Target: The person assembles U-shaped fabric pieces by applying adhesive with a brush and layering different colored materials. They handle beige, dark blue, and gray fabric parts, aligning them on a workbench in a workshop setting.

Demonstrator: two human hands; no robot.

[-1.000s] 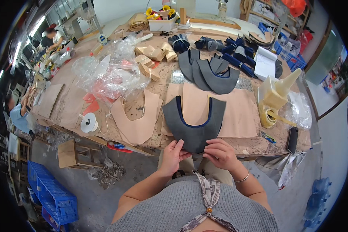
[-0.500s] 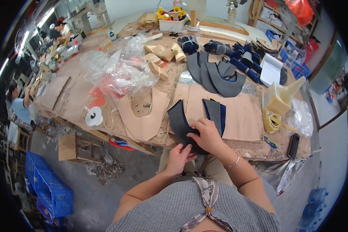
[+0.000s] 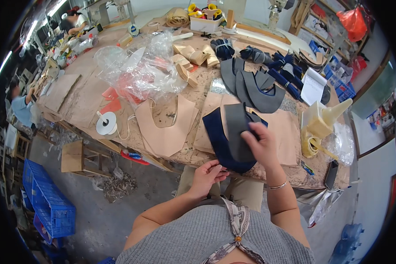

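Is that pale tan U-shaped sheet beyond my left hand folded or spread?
Spread: the sheet lies flat on the brown tabletop, both arms opened out.

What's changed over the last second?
The right hand has moved forward from the lower edge of the grey piece to its right side, gripping it; the piece's left half has swung right, showing navy cloth at left. The left hand remains by the lower edge; white spool and tan piece stayed put.

a worn brown table carries a crumpled clear bag left of centre. a white spool and a phone lie near its front edge, a pale cutout between them. a yellowed bottle stands at the right, a white bin at the far side.
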